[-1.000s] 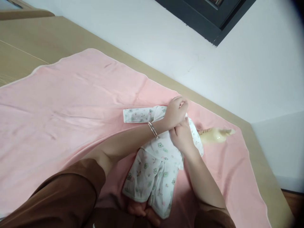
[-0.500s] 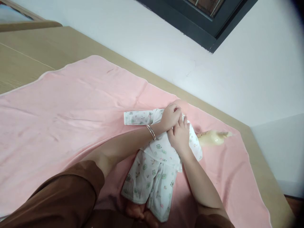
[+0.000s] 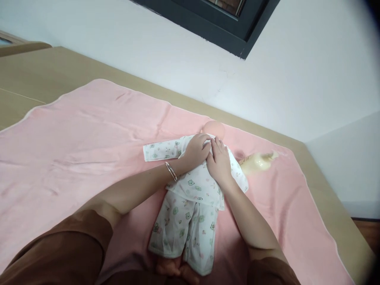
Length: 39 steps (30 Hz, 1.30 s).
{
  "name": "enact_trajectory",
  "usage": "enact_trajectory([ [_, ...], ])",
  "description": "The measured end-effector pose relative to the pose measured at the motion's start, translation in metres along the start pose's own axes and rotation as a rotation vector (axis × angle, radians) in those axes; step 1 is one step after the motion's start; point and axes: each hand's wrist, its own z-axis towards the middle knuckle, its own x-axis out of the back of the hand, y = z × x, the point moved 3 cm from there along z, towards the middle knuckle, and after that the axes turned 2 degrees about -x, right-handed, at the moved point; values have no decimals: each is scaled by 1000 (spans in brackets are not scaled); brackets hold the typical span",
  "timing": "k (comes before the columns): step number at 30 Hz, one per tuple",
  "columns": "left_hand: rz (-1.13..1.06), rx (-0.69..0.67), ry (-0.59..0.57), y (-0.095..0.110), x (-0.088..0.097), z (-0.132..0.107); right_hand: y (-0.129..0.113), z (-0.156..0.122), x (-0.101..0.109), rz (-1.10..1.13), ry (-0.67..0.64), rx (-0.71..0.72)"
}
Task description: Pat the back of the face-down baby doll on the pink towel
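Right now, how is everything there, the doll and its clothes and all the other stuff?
doll, lying down
patterned top, covering the doll's body, one sleeve laid out straight
patterned trousers, on the doll's legs, feet sticking out
left hand, on the top, fingers curled
right hand, on the top, fingers stretched out
bracelet, around the left wrist
bottle, lying on its side
pink blanket, spread out, wrinkled
window, can't tell if open or shut

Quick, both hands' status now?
Left hand: fingers curled on the printed doll shirt; grip cannot be told.
Right hand: fingers extended on the shirt; grip also unclear.
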Motion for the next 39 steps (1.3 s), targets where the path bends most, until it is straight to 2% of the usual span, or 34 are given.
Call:
enact_trajectory([
  [3, 36, 1, 4, -5, 3, -6, 0, -1, 1, -22, 21, -18],
  [8, 22, 43, 30, -10, 7, -7, -17, -24, 3, -234, 117, -12],
  [10, 16, 41, 27, -10, 7, -7, -25, -30, 2, -248, 91, 109],
  [13, 13, 55, 14, -8, 8, -7, -28, -24, 2, -151, -8, 367],
  [15, 27, 67, 6, -6, 8, -6, -20, -13, 4, -78, -59, 435],
  [17, 45, 66, -13, -5, 7, -6, -7, -1, 6, -33, -65, 369],
  [20, 76, 53, -41, -5, 5, -6, 8, 8, 8, 10, 7, 166],
  [23, 87, 58, -42, -7, 4, -6, 8, 2, 8, -34, 70, 50],
  [27, 64, 59, -12, -7, 5, -6, -7, -13, 6, -171, 108, 53],
  [30, 62, 61, -7, -7, 6, -6, -13, -14, 4, -143, 53, 236],
  [33, 53, 59, -14, -6, 6, -5, -6, -5, 3, -30, -35, 376],
  [34, 49, 55, -16, -6, 6, -5, -1, 0, 4, 1, -33, 357],
  [37, 54, 39, -26, -6, 6, -4, 14, 10, 6, 43, 43, 184],
  [39, 62, 35, -28, -6, 5, -4, 16, 9, 7, 24, 75, 91],
])
